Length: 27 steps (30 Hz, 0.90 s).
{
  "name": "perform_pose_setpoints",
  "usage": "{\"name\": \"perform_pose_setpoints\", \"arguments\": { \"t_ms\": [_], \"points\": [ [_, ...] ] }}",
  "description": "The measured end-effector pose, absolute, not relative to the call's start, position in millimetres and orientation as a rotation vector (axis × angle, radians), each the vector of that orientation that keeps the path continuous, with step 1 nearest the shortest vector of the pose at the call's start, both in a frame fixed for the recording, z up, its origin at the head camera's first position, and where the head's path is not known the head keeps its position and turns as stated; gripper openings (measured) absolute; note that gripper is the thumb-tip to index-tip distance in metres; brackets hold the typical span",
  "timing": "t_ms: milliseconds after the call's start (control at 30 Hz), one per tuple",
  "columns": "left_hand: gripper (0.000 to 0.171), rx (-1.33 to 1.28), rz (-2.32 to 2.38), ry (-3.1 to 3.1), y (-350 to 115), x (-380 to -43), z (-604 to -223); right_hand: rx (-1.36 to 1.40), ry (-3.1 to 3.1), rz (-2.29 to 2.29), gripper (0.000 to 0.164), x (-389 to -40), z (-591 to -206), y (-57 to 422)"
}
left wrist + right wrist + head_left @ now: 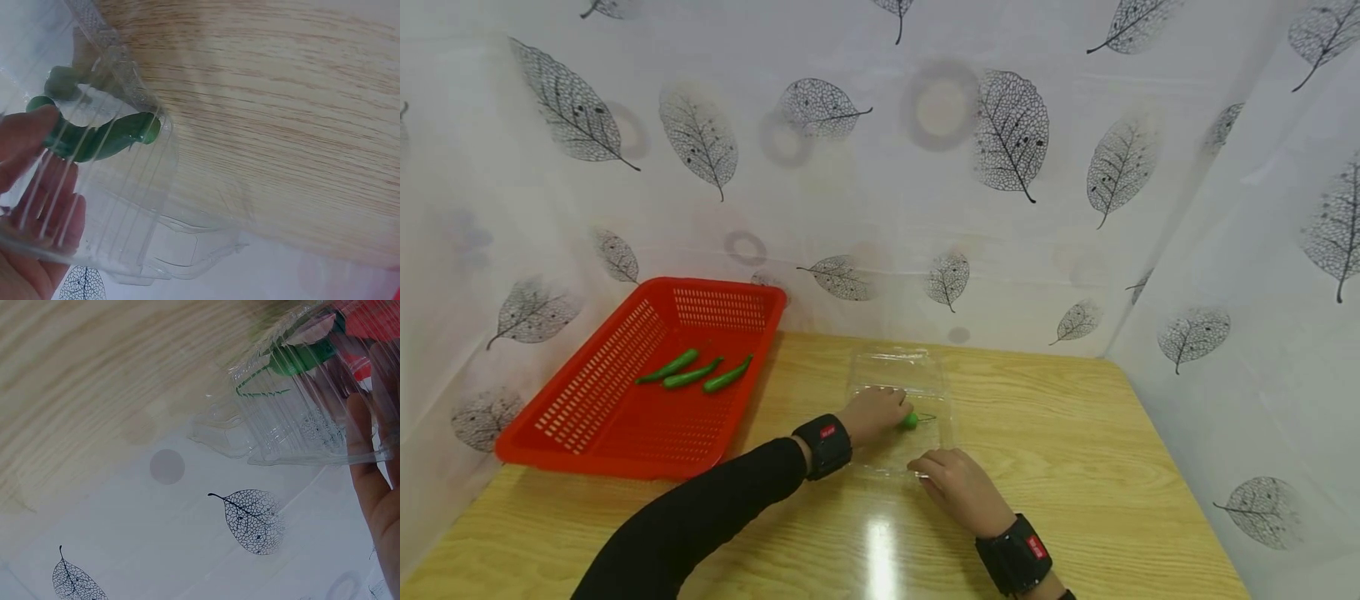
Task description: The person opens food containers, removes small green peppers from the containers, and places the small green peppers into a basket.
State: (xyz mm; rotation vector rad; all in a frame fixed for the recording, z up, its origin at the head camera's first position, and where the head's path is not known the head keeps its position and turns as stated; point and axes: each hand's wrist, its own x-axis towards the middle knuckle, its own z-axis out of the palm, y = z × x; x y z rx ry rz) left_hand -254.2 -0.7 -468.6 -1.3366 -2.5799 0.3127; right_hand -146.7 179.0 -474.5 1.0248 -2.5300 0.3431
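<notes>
A clear plastic hinged box (883, 463) lies with its lid (898, 371) folded back on the table. Inside it, my left hand (876, 414) holds a green chili pepper (911, 421) low over the bottom. The left wrist view shows the curved green chili pepper (103, 142) through the ribbed wall, between thumb and fingers. At the front right corner, my right hand (961, 490) pinches the box's rim between thumb and fingers. Through the clear wall in the right wrist view, the chili pepper's thin bent stem (259, 394) points away from the left hand.
To the left stands a red slotted plastic basket (617, 462) with three green chili peppers (682, 377) in it. The wooden table (1060, 442) ends at a white leaf-print sheet (880, 208) behind and at the sides.
</notes>
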Motion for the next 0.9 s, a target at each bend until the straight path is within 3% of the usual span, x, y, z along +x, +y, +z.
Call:
{"name": "perform_pose_setpoints", "arguments": {
  "t_ms": [600, 800, 900],
  "points": [
    [0.004, -1.391, 0.228, -2.564, 4.0, -256.8, -471.4, 1.058, -2.49, 0.339, 0.028, -147.1, -472.0, 180.4],
    [0.01, -1.411, 0.168, -2.62, 4.4, -259.4, -482.3, 1.046, -2.511, 0.34, 0.028, -147.6, -475.0, 182.0],
    [0.004, -1.418, 0.152, -2.651, 4.4, -258.5, -481.6, 1.05, -2.516, 0.341, 0.027, -148.4, -475.4, 181.9]
  ]
}}
